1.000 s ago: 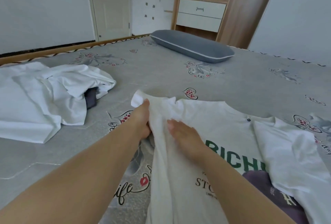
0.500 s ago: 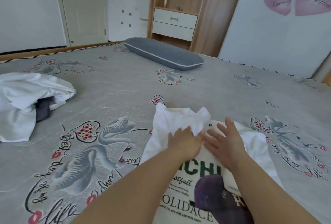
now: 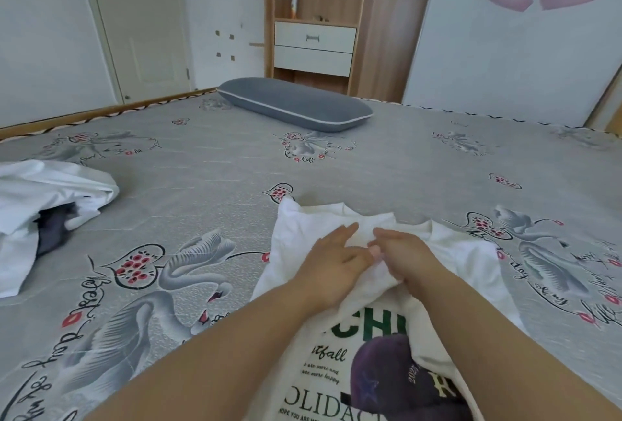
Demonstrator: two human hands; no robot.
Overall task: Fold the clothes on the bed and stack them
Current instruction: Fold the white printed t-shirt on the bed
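Observation:
A white T-shirt [image 3: 303, 232] with green lettering and a purple print lies on the grey patterned bed [image 3: 202, 185] right in front of me. My left hand [image 3: 331, 264] rests on its upper part with the fingers straight. Beside it, my right hand [image 3: 405, 257] has its fingers curled and pinches a bunched fold of the shirt near the collar. The two hands touch at the fingertips. A crumpled pile of white clothes [image 3: 40, 195] with a dark garment [image 3: 54, 230] tucked in it lies at the left.
A long grey pillow [image 3: 296, 104] lies at the far side of the bed. Behind it stands a wooden cabinet [image 3: 314, 46] with two white drawers. A door [image 3: 141, 23] is at the back left and a white wall at the right.
The left side of the shirt was folded over toward the middle. Both hands moved up to the collar area, and the right hand has gone from flat to curled on a fold.

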